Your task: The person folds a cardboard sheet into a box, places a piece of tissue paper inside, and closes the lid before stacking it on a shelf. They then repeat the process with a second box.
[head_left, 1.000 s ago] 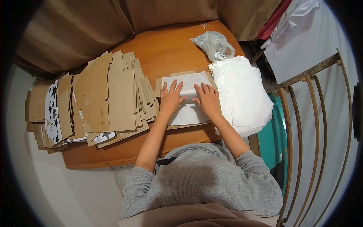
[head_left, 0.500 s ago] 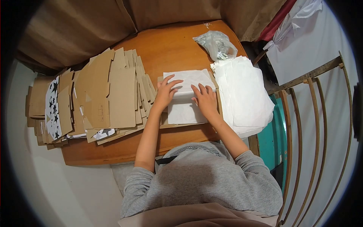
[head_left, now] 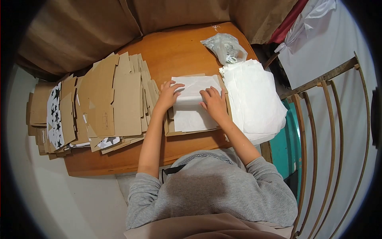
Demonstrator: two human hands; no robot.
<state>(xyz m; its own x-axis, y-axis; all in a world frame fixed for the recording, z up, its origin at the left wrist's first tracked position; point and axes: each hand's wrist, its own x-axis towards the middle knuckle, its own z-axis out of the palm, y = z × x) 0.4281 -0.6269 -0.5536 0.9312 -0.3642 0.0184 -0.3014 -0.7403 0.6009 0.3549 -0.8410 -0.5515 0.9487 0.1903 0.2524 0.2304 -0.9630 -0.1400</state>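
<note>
A white paper sheet (head_left: 193,115) lies on a flat brown cardboard blank (head_left: 171,128) in the middle of the wooden table (head_left: 175,51). My left hand (head_left: 169,95) has its fingers curled around the sheet's upper left corner and the cardboard edge there. My right hand (head_left: 215,103) lies flat on the right half of the sheet, fingers spread and pressing down. The far part of the sheet looks folded or creased between the two hands.
A fanned stack of cardboard blanks (head_left: 115,99), some printed with black stars (head_left: 55,115), covers the table's left side. A pile of white sheets (head_left: 256,99) sits on the right. A clear plastic bag (head_left: 225,47) lies at the far right corner. Metal bars (head_left: 330,131) stand to the right.
My left hand slid from the sheet's middle up to its left edge and curled around the corner. My right hand stayed pressed on the sheet, shifting slightly. The sheet's far part folded.
</note>
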